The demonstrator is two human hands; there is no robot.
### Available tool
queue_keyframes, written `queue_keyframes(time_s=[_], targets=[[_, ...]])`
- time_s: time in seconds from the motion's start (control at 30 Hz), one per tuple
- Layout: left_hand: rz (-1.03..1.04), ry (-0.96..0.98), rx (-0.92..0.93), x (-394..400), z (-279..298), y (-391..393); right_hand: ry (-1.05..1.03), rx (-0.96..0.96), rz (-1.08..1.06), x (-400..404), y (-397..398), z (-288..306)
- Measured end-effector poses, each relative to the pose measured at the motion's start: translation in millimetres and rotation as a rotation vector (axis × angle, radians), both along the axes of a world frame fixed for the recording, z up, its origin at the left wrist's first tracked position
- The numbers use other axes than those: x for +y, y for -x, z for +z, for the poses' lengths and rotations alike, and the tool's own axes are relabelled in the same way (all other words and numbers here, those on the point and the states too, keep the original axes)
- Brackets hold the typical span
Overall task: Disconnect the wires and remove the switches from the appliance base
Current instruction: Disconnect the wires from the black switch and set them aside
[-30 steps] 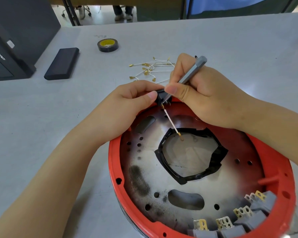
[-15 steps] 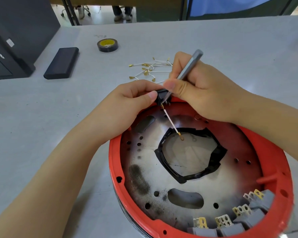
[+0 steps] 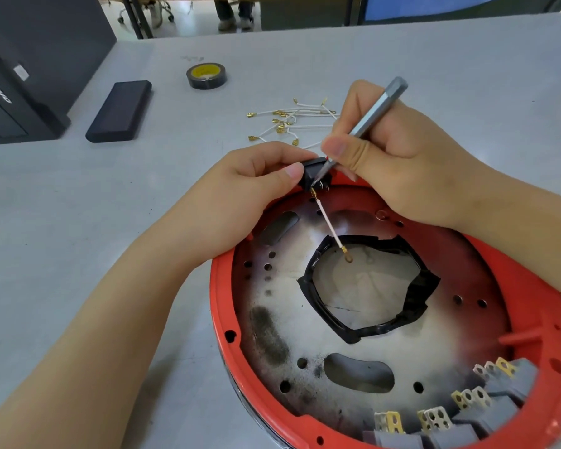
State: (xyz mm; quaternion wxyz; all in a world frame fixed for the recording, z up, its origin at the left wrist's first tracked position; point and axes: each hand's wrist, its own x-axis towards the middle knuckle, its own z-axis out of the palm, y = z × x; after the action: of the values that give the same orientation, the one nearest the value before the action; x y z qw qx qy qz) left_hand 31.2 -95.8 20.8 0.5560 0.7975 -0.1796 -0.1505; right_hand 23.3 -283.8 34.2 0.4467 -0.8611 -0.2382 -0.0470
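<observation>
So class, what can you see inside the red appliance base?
Inside the red appliance base: a scorched metal plate with a taped hole, four grey switches and one loose wire. What lies under the plate and hands is hidden.

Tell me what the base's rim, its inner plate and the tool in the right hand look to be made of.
Rim: likely moulded plastic, glossy red, with moulded holes and a post.
Inner plate: seemingly sheet metal, dull silver, punched holes, sooty dark stains.
Tool in the right hand: probably metal, matte grey faceted shaft with a light sheen.
</observation>
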Motion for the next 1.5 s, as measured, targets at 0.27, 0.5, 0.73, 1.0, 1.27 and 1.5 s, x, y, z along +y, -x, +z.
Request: queue_keyframes(time_s=[0.27,0.5,0.73,1.0,1.27,1.5], targets=[[0.000,0.002,0.000,0.0,0.8,0.0,0.076,-0.069,-0.003,0.0,3.4,-0.4],[0.000,-0.005,0.014,0.2,1.2,-0.7,0.214,-0.203,0.032,1.4,9.5,-5.3],[0.016,-0.016,-0.015,-1.9,1.7,0.6,0.106,-0.067,0.011,3.0,-0.6,1.8],[0.009,-0.011,-0.004,-0.4,2.2,0.5,-0.047,0.091,0.052,1.3,-9.0,2.2],[-0.013,0.017,0.001,0.5,-0.2,-1.0,-0.017,-0.024,-0.017,1.1,-3.9,0.4],[-0.015,0.017,0.002,0.9,-0.8,-1.7,0.066,-0.097,-0.040,0.6,1.0,0.4]])
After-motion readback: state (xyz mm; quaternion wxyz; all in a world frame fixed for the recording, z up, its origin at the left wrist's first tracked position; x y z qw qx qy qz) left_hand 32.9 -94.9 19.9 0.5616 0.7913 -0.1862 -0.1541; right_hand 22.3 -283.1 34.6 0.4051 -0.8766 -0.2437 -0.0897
